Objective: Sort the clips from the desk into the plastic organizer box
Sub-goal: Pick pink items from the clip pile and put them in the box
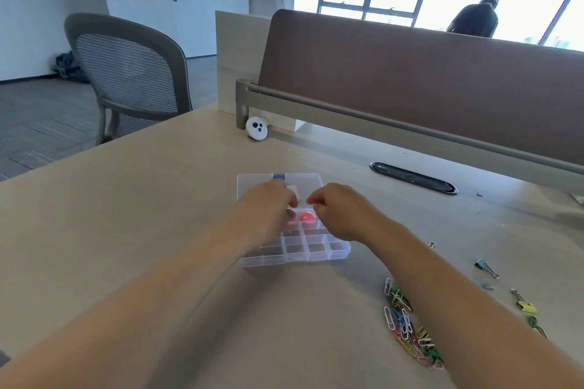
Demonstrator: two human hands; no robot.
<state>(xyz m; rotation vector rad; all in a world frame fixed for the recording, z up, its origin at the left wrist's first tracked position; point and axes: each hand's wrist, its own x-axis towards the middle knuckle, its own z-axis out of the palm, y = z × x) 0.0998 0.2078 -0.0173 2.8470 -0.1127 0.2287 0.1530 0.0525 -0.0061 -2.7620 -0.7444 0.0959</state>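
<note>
Head view, left hand, right hand over organizer box, grip curled, contents unclear, clips apart

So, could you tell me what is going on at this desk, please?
A person's left hand and right hand hover, fingers curled, over the open organizer box, near pink pieces in it. Whether either holds anything is unclear. Paper clips and binder clips lie unsorted on the desk.
</note>
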